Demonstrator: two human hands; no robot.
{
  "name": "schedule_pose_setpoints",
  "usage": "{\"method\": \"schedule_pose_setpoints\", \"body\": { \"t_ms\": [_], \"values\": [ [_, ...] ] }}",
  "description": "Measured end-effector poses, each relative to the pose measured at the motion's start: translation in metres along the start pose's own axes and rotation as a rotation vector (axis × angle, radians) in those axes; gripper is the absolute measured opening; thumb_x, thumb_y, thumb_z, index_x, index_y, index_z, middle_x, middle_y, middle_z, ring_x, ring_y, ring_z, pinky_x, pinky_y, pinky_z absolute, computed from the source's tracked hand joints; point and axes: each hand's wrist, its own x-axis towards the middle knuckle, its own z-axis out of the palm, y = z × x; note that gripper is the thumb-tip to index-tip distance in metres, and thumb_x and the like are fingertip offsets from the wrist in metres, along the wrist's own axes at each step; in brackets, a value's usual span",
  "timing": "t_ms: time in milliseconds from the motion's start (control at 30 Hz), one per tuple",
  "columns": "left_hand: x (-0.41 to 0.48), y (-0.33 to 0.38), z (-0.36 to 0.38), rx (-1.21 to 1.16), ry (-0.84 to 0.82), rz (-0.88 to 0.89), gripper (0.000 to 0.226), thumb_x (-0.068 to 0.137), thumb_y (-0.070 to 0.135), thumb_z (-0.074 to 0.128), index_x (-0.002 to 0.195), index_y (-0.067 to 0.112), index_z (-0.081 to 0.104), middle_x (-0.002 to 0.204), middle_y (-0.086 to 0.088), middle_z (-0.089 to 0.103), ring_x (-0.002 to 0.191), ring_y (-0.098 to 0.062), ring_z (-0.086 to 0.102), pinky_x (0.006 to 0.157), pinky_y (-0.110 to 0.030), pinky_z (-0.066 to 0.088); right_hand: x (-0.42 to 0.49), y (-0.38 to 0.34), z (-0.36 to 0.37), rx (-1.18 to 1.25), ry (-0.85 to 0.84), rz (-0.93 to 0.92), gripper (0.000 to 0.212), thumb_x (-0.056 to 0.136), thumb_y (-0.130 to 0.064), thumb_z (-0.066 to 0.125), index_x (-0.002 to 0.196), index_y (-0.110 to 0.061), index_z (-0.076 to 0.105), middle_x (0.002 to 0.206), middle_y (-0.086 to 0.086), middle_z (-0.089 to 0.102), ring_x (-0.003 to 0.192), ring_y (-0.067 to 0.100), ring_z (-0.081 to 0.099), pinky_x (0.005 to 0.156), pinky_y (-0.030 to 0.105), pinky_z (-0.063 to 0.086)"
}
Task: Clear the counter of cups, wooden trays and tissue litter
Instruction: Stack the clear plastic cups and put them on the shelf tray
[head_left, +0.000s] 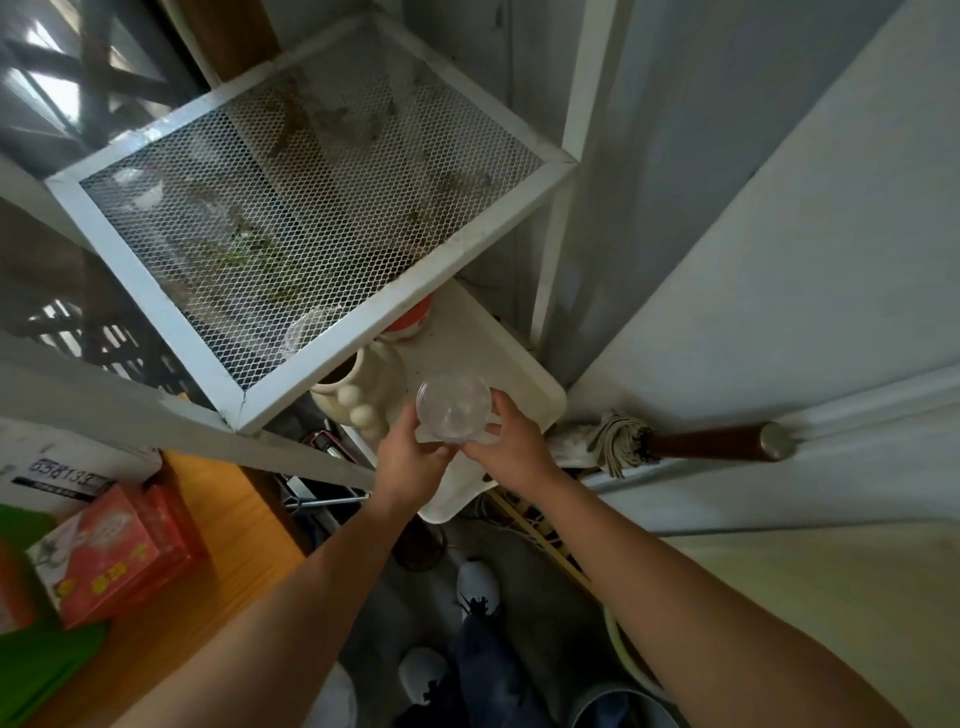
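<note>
A clear plastic cup (453, 408) is held over a white tray-like shelf (524, 374) in the corner, its open mouth facing up toward me. My left hand (410, 457) grips the cup from the lower left. My right hand (511, 441) holds it from the right, fingers curled round its side. Both hands touch the same cup. What lies under the cup is hidden by it.
A white metal mesh shelf (311, 208) overhangs the tray. A cream ceramic vase (358, 395) and an orange-lidded container (413, 317) stand under it. A mop head (623, 441) with a brown handle lies at right. A red box (114, 545) sits on the orange counter (228, 519) at left.
</note>
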Motion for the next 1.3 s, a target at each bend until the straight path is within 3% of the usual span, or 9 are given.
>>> {"method": "schedule_pose_setpoints", "body": {
  "t_ms": [133,233,433,567,767,933,1033,1167,1300],
  "values": [
    [0.000,-0.005,0.003,0.004,0.001,0.025,0.068,0.080,0.009,0.078,0.140,0.024,0.048,0.127,0.002,0.065,0.103,-0.024,0.071,0.087,-0.045,0.059,0.000,0.007,0.002,-0.003,0.002,0.005,0.077,0.081,-0.025,0.080,0.146,-0.025,0.038,0.139,0.003,0.055,0.124,0.020,0.056,0.090,0.026,0.048],
    [0.001,-0.009,0.004,0.000,-0.021,0.001,0.070,0.081,0.011,0.078,0.143,0.023,0.046,0.132,0.002,0.063,0.092,-0.017,0.074,0.090,-0.049,0.057,0.000,0.010,0.004,-0.010,-0.002,0.008,0.080,0.081,-0.025,0.081,0.147,-0.025,0.036,0.142,0.003,0.053,0.126,0.021,0.055,0.094,0.031,0.050],
    [0.000,-0.014,0.006,0.005,-0.021,-0.004,0.075,0.082,0.010,0.077,0.146,0.025,0.042,0.135,0.002,0.061,0.090,-0.009,0.074,0.089,-0.041,0.059,0.002,0.015,0.007,-0.017,0.009,0.016,0.080,0.081,-0.023,0.080,0.147,-0.028,0.035,0.143,0.002,0.052,0.127,0.020,0.054,0.092,0.030,0.051],
    [-0.001,-0.014,0.006,0.003,-0.029,-0.002,0.076,0.083,0.013,0.077,0.148,0.026,0.039,0.138,0.003,0.058,0.093,-0.013,0.074,0.090,-0.042,0.058,0.001,0.015,0.008,-0.027,0.020,0.005,0.079,0.081,-0.022,0.080,0.146,-0.028,0.036,0.143,0.001,0.052,0.127,0.020,0.054,0.091,0.039,0.056],
    [-0.005,-0.011,0.004,0.011,-0.021,-0.033,0.068,0.084,0.013,0.076,0.144,0.018,0.044,0.137,-0.003,0.059,0.093,-0.019,0.074,0.091,-0.051,0.056,-0.004,0.012,0.008,0.001,0.000,0.027,0.079,0.081,-0.031,0.081,0.146,-0.025,0.037,0.140,-0.005,0.050,0.121,0.020,0.060,0.076,0.014,0.046],
    [-0.016,-0.006,0.000,0.049,0.008,-0.079,0.066,0.084,0.014,0.075,0.142,0.016,0.044,0.140,-0.004,0.057,0.093,-0.018,0.073,0.089,-0.048,0.057,-0.011,0.010,0.008,-0.070,-0.013,0.079,0.081,0.083,-0.023,0.078,0.150,-0.018,0.033,0.145,0.004,0.048,0.117,0.021,0.062,0.095,0.035,0.054],
    [-0.031,-0.001,-0.007,0.084,0.012,-0.124,0.068,0.085,0.011,0.073,0.145,0.014,0.040,0.143,-0.009,0.052,0.098,-0.023,0.071,0.090,-0.049,0.056,-0.023,0.005,0.006,-0.138,-0.017,0.119,0.077,0.084,-0.025,0.075,0.149,-0.017,0.035,0.143,0.005,0.050,0.113,0.019,0.060,0.097,0.036,0.052],
    [-0.063,0.011,-0.024,0.137,-0.020,-0.110,0.046,0.088,0.014,0.070,0.131,0.011,0.053,0.126,-0.012,0.061,0.104,-0.025,0.064,0.093,-0.045,0.055,-0.049,-0.009,0.003,-0.290,-0.027,0.135,0.066,0.089,-0.032,0.070,0.145,-0.013,0.041,0.134,0.008,0.056,0.116,0.023,0.057,0.094,0.030,0.048],
    [-0.106,0.028,-0.050,0.321,-0.059,-0.040,0.027,0.090,0.023,0.067,0.115,0.015,0.060,0.106,-0.005,0.069,0.097,-0.022,0.066,0.088,-0.036,0.054,-0.089,-0.028,0.003,-0.483,-0.013,0.099,0.055,0.092,-0.032,0.064,0.137,-0.004,0.050,0.125,0.015,0.062,0.114,0.028,0.059,0.092,0.031,0.046]
  ]
}}
